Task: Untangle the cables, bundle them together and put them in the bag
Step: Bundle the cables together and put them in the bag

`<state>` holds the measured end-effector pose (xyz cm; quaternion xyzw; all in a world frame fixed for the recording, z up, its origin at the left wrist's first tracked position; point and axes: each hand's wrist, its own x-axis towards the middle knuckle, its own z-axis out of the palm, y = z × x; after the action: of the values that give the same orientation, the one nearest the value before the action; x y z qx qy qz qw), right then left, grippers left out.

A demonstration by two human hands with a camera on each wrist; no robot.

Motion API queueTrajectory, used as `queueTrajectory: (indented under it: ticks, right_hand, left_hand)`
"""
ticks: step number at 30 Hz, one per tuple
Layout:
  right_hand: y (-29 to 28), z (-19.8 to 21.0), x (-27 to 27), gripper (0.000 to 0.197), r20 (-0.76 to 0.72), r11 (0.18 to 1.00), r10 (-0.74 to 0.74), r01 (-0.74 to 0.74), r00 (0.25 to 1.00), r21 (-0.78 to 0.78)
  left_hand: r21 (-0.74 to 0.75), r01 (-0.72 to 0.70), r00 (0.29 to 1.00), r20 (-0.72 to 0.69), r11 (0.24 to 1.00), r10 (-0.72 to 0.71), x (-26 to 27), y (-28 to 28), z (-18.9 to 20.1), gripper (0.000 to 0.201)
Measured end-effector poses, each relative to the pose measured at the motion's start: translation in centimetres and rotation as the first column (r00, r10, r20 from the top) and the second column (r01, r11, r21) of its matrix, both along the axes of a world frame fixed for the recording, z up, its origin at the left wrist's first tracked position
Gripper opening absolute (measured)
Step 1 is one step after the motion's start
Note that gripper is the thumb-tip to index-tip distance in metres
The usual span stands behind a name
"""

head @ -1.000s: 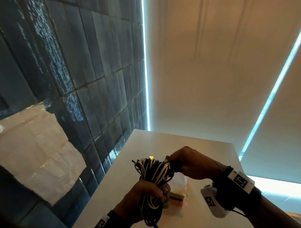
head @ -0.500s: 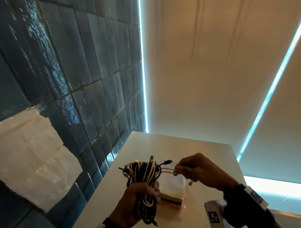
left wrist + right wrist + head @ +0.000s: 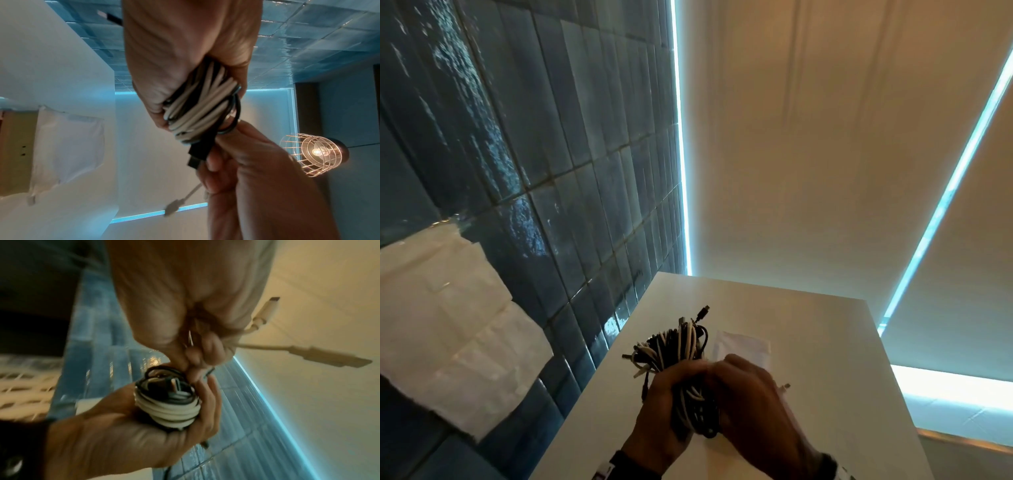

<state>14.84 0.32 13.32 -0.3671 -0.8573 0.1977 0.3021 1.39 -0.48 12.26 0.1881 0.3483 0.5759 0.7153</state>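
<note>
A bundle of black and white cables (image 3: 674, 346) is gripped round its middle by my left hand (image 3: 664, 397), above the white table (image 3: 818, 342). In the left wrist view the coils (image 3: 201, 110) sit inside the curled fingers. My right hand (image 3: 750, 394) is pressed against the bundle's right side and pinches a white cable, whose plug ends (image 3: 269, 308) stick out past the knuckles. The right wrist view shows the bundle (image 3: 170, 405) end-on in the left palm (image 3: 123, 426). A white bag (image 3: 743, 346) lies flat on the table behind the hands.
A dark blue tiled wall (image 3: 551, 171) runs along the table's left edge, with white paper (image 3: 448, 325) stuck to it. Pale blinds (image 3: 825, 137) stand beyond the far edge. A wire-cage lamp (image 3: 312, 154) shows in the left wrist view.
My right hand has come back in from the right, bringing the white cable to the bundle, and now lies against it. The bundle has tilted and sits lower in view.
</note>
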Motion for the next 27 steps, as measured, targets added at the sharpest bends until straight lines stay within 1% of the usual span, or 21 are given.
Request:
queueTrajectory:
  ticks: [1,3,4,6,7,8,10,11,12,13,14,15,16,17,18,20,23,25,27]
  right_hand:
    - [-0.1,-0.3,0.0,0.025,0.102,0.998,0.047,-0.05,0.994,0.036]
    - [0.0,-0.6,-0.2,0.026,0.199,0.991,0.112,-0.124,0.974,0.052]
    - [-0.1,-0.5,-0.2,0.024,0.218,0.989,0.127,-0.14,0.968,0.044]
    - [-0.5,0.0,-0.6,0.022,0.236,0.988,0.135,-0.147,0.962,0.036]
    - [-0.6,0.1,-0.5,0.021,0.235,0.992,0.117,-0.126,0.965,0.027]
    - [-0.7,0.2,-0.3,0.02,0.222,0.996,0.086,-0.089,0.971,0.005]
    - [-1.1,0.3,0.3,0.015,0.117,0.998,0.002,0.005,0.993,-0.056]
    - [-1.1,0.2,0.7,0.011,0.064,0.992,-0.039,0.047,0.997,-0.121]
    - [-1.1,0.1,1.1,0.011,0.026,0.972,-0.077,0.081,0.997,-0.222]
    - [-1.2,0.1,1.5,0.017,-0.005,0.934,-0.097,0.089,0.995,-0.345]
    - [-1.3,0.1,2.0,0.021,-0.056,0.88,-0.1,0.062,0.993,-0.471]
    - [-1.4,0.2,2.4,0.019,-0.122,0.812,-0.101,0.011,0.987,-0.583]
    - [-1.3,0.5,2.9,0.012,-0.192,0.743,-0.098,-0.057,0.976,-0.667]
    - [-1.2,0.8,3.5,0.006,-0.252,0.691,-0.103,-0.113,0.962,-0.714]
    - [-0.9,0.9,4.2,0.008,-0.296,0.66,-0.124,-0.144,0.947,-0.737]
    - [-0.2,0.9,5.4,0.01,-0.361,0.619,-0.224,-0.154,0.905,-0.77]
    - [0.7,0.8,6.1,0.004,-0.436,0.593,-0.339,-0.17,0.834,-0.787]
    - [1.0,0.8,5.7,0.005,-0.465,0.601,-0.357,-0.182,0.81,-0.778]
    - [1.1,1.1,4.8,0.007,-0.479,0.626,-0.35,-0.179,0.805,-0.759]
  left_hand:
    - [-0.003,-0.004,1.0,-0.005,1.0,0.004,0.0,-0.1,0.0,0.008]
    - [-0.011,-0.016,1.0,-0.014,1.0,0.016,0.0,-0.2,-0.4,0.016]
    - [-0.013,-0.021,1.0,-0.015,1.0,0.021,0.1,-0.3,-0.4,0.019]
    - [-0.008,-0.014,1.0,0.022,1.0,0.014,0.1,-0.4,-0.8,0.012]
    - [-0.009,-0.016,0.999,0.044,1.0,0.016,0.2,-0.3,-1.0,0.009]
    - [-0.023,-0.032,0.998,0.057,0.999,0.034,0.1,-0.1,-1.4,0.013]
    - [-0.08,-0.081,0.99,0.112,0.994,0.09,-0.2,0.3,-2.1,0.017]
    - [-0.086,-0.1,0.982,0.151,0.991,0.112,-0.4,0.4,-2.1,0.018]
    - [-0.073,-0.112,0.975,0.185,0.991,0.124,-0.7,0.4,-2.1,0.018]
    - [-0.054,-0.119,0.97,0.208,0.991,0.128,-1.0,0.4,-2.0,0.018]
    - [-0.036,-0.119,0.968,0.217,0.992,0.124,-1.3,0.4,-1.8,0.02]
    - [-0.021,-0.111,0.969,0.22,0.994,0.113,-1.4,0.3,-1.6,0.022]
    - [-0.004,-0.095,0.971,0.221,0.995,0.094,-1.6,0.3,-1.4,0.024]
    - [0.006,-0.074,0.973,0.219,0.997,0.071,-1.7,0.2,-1.3,0.027]
    - [0.018,-0.05,0.975,0.218,0.999,0.045,-1.9,0.1,-1.2,0.03]
    - [0.028,-0.002,0.981,0.196,1.0,-0.003,-2.1,-0.2,-1.1,0.037]
    - [0.031,0.078,0.988,0.135,0.996,-0.081,-2.0,-0.7,-1.1,0.041]
    - [0.046,0.126,0.992,0.018,0.991,-0.127,-1.8,-0.9,-1.1,0.036]
    - [0.06,0.197,0.97,-0.16,0.979,-0.185,-1.4,-1.2,-0.9,0.033]
